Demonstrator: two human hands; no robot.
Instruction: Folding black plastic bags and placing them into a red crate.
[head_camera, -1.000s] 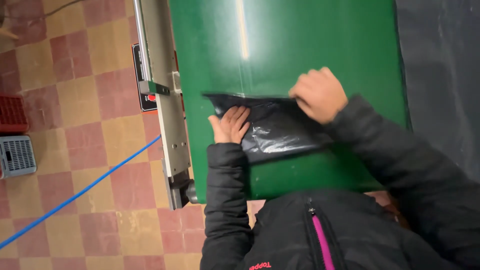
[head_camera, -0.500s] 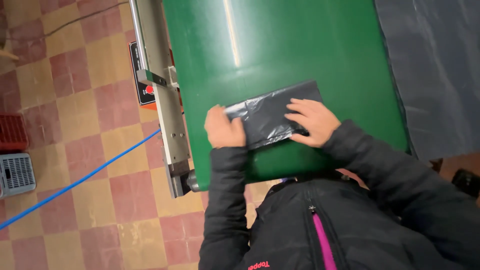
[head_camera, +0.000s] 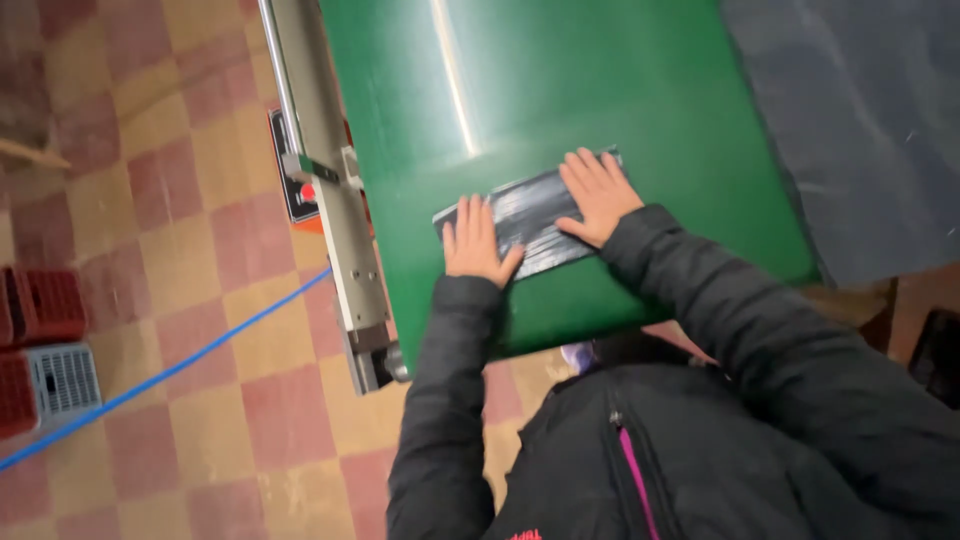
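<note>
Under both flat palms lies a dark folded plastic bag (head_camera: 530, 222), a shiny black-grey packet resting on the green counter (head_camera: 620, 100) near its close edge. On the bag's left end sits the left hand (head_camera: 474, 243), its fingers (head_camera: 470, 215) stretched out straight and side by side, thumb angled toward the middle of the bag, gripping nothing and simply pressing down. Over the bag's right end lies the right hand (head_camera: 598, 193), its fingers (head_camera: 590, 170) likewise spread flat and open, reaching to the bag's far right corner, thumb pointing back toward the left hand. Between the two thumbs a strip of the crinkled bag shows, catching the light in pale streaks. Both arms wear black padded sleeves (head_camera: 700, 300), and below them the front of a black jacket with a pink zip line (head_camera: 634, 480) fills the lower part of the view.

Beyond the fingertips the green counter runs away, crossed by a bright narrow reflection. Left of the left hand a grey metal side rail (head_camera: 330, 200) borders the counter, with a small panel carrying a red button (head_camera: 308, 192) fixed to its outer side. Farther left is a floor of red and yellow tiles (head_camera: 180, 200), a blue line (head_camera: 170, 368) running slantwise across it, and red and grey crates (head_camera: 45, 360) at the edge. Right of the right hand, well apart, a large dark grey sheet (head_camera: 850, 120) covers the surface beside the counter
</note>
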